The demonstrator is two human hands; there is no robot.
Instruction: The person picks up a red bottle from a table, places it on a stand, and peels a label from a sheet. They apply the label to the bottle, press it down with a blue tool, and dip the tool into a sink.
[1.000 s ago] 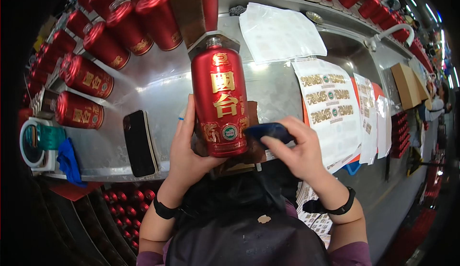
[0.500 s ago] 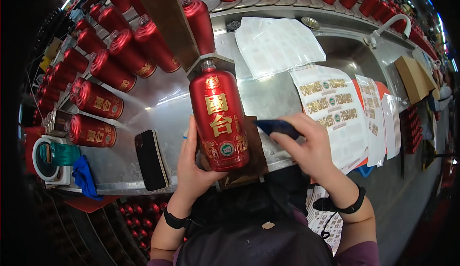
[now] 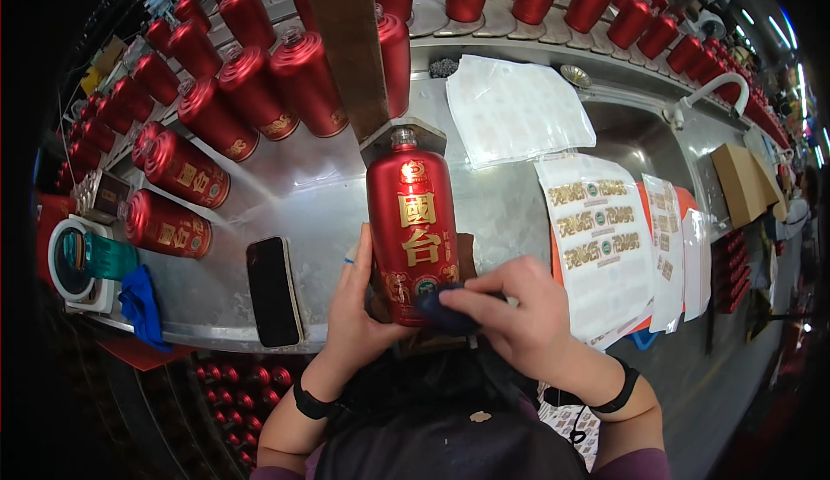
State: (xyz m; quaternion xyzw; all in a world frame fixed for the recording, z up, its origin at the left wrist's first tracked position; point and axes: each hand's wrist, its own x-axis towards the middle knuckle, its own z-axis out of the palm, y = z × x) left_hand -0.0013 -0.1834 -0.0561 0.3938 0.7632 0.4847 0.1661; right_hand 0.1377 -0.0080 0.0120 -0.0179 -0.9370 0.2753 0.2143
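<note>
A red bottle [image 3: 413,212] with gold lettering and a clear glass neck lies in front of me, its neck end at a notched metal rest [image 3: 439,139]. My left hand [image 3: 353,320], a blue band on one finger, holds the bottle from its left side near the base. My right hand [image 3: 527,311] grips a dark blue scraper [image 3: 443,311] and presses it on the bottle's lower front, partly over a round green emblem. The scraper is smeared by motion, and its exact shape cannot be made out. Part of a brown support [image 3: 467,257] shows beside the bottle.
Several red bottles [image 3: 220,121] stand at the left, with more on the conveyor [image 3: 497,26] behind. A black phone [image 3: 274,290], blue cloth [image 3: 143,307] and teal jar [image 3: 111,257] are leftward. Label sheets [image 3: 596,281], a sink [image 3: 635,126] and faucet [image 3: 731,78] are rightward.
My right hand has moved left and down, bringing the scraper from beside the bottle onto its lower front. My left hand still holds the bottle. The whole view has shifted slightly.
</note>
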